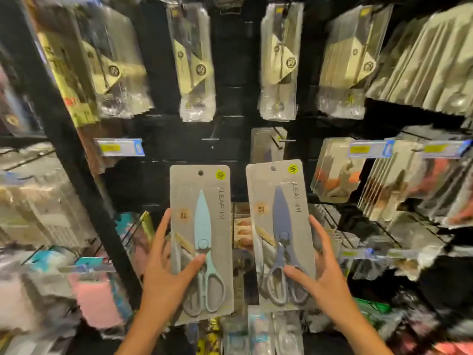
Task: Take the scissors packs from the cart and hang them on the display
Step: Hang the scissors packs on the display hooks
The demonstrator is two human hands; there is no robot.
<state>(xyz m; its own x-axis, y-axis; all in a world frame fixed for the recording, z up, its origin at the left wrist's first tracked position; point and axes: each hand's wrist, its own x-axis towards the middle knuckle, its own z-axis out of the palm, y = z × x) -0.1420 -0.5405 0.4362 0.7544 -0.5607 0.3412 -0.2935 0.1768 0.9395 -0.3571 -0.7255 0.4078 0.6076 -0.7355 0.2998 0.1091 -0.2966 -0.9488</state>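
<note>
Two scissors packs held up side by side before a black wire display rack [230, 103].

The rack fills the view, hung with rows of clear-wrapped packets; the upper row above the held packs shows four bunches with gold-coloured card inserts [194, 65], and a yellow-and-blue price tag [119, 147] sits up and to the left of the packs. A grey card pack with pale teal scissors [202, 242] stands upright in front of the rack's middle, and just to its right, not touching it, is a grey card pack with slate-blue scissors [280, 231], tilted slightly. The left hand [166, 272] grips the teal pack, fingers behind its left edge and thumb across the front. The right hand [325, 275] grips the blue pack likewise, fingers along its right edge, thumb on the scissor handles.
</note>
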